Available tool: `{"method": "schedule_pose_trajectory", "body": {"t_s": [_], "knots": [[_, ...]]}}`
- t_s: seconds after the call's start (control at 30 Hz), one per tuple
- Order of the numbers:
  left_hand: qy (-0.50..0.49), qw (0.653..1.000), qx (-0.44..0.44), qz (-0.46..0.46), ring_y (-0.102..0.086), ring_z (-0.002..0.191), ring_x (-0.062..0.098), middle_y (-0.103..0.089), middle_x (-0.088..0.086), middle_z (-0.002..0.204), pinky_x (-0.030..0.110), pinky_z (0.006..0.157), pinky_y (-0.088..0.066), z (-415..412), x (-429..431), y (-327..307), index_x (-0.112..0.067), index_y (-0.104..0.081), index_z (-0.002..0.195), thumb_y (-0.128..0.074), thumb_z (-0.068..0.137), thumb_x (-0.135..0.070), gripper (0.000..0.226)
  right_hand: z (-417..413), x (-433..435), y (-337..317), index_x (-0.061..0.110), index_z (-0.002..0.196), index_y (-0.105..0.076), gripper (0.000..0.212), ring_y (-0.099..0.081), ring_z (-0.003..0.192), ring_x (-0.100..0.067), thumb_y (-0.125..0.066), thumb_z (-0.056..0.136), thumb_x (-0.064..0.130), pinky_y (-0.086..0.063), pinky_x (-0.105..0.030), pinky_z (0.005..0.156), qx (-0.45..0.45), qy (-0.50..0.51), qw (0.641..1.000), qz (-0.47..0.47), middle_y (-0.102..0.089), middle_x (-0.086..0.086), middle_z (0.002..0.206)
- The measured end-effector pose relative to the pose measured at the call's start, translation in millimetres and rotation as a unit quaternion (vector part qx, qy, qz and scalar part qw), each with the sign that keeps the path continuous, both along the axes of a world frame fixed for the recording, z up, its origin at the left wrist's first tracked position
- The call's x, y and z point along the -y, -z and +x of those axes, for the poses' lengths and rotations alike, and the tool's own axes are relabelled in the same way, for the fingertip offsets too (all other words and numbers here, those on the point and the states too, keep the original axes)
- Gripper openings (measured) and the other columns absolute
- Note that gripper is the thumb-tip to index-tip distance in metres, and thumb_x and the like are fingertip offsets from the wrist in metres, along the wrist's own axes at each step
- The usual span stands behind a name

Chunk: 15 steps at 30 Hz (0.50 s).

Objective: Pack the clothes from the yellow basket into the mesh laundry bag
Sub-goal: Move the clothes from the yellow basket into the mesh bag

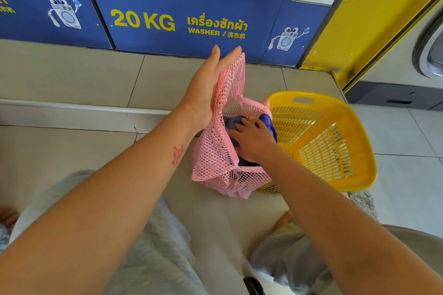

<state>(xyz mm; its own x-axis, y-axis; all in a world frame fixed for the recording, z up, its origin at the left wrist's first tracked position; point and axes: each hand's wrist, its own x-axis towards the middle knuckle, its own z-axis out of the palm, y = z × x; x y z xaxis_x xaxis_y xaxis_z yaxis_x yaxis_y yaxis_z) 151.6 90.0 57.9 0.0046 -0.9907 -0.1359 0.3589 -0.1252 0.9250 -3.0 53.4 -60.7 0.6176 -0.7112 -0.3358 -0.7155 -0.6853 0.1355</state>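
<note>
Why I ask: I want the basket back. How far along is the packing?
Nearly done. The yellow basket shows no clothes. The left hand holds up the rim of the mesh bag while the right hand presses blue clothes inside. Left: closing the bag.

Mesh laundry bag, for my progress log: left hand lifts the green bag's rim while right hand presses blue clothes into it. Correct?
No: the mesh laundry bag is pink, not green. The head view shows the left hand lifting its rim while the right hand presses blue clothes into it.
</note>
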Motion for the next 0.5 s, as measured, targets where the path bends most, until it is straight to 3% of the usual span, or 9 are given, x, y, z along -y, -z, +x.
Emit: {"method": "schedule_pose_trajectory", "body": {"t_s": [0.13,0.2,0.27,0.33,0.4,0.43,0.5], "knots": [[-0.005,1.000,-0.007,0.000,-0.040,0.148,0.021,-0.043,0.001,0.161,0.052,0.125,-0.024,-2,0,-1,-0.029,-0.053,0.146,-0.027,0.104,-0.057,0.057,-24,-1,-11,0.029,0.136,-0.045,0.049,-0.039,0.135,-0.024,-0.047,0.092,0.050,-0.023,-0.048,0.113,0.174,0.067,0.975,-0.119,-0.049,0.003,0.142],[-0.004,1.000,-0.004,-0.001,-0.038,0.149,0.021,-0.042,0.001,0.161,0.052,0.125,-0.024,-3,-1,-1,-0.029,-0.053,0.146,-0.026,0.105,-0.056,0.056,-42,2,-9,0.026,0.137,-0.043,0.052,-0.044,0.131,-0.028,-0.050,0.092,0.050,-0.031,-0.048,0.109,0.233,0.165,0.952,-0.114,-0.050,-0.001,0.141],[-0.002,1.000,-0.004,-0.001,-0.037,0.150,0.020,-0.040,0.000,0.162,0.051,0.126,-0.023,-5,-2,0,-0.028,-0.052,0.147,-0.025,0.106,-0.054,0.055,-56,5,-2,0.021,0.145,-0.033,0.064,-0.043,0.133,-0.031,-0.050,0.092,0.054,-0.034,-0.048,0.109,0.292,0.297,0.909,-0.012,-0.045,-0.006,0.146],[0.001,1.000,-0.005,0.001,-0.036,0.150,0.019,-0.040,-0.001,0.162,0.050,0.126,-0.023,-6,-2,1,-0.028,-0.051,0.148,-0.025,0.106,-0.054,0.055,-68,5,7,0.017,0.150,-0.026,0.074,-0.041,0.135,-0.027,-0.049,0.092,0.057,-0.035,-0.045,0.110,0.376,0.403,0.821,0.149,-0.041,-0.005,0.149],[0.001,1.000,-0.008,0.005,-0.037,0.150,0.018,-0.041,-0.002,0.162,0.050,0.126,-0.023,-7,-1,1,-0.027,-0.051,0.148,-0.025,0.106,-0.054,0.056,-75,-1,14,0.018,0.149,-0.030,0.074,-0.045,0.130,-0.019,-0.046,0.091,0.061,-0.038,-0.035,0.107,0.437,0.458,0.725,0.271,-0.043,0.002,0.144],[0.001,1.000,-0.007,0.006,-0.037,0.150,0.019,-0.041,-0.002,0.162,0.050,0.126,-0.023,-7,-1,2,-0.027,-0.051,0.148,-0.026,0.106,-0.054,0.056,-77,-4,17,0.022,0.147,-0.036,0.075,-0.048,0.128,-0.019,-0.044,0.088,0.068,-0.039,-0.036,0.107,0.437,0.465,0.711,0.296,-0.045,0.002,0.145],[-0.003,1.000,-0.008,0.009,-0.039,0.149,0.019,-0.042,-0.001,0.161,0.050,0.126,-0.024,-6,-1,2,-0.027,-0.053,0.146,-0.026,0.106,-0.054,0.055,-81,-7,23,0.027,0.142,-0.045,0.070,-0.050,0.126,-0.022,-0.037,0.089,0.071,-0.038,-0.040,0.111,0.429,0.458,0.715,0.307,-0.048,0.002,0.144]]}}
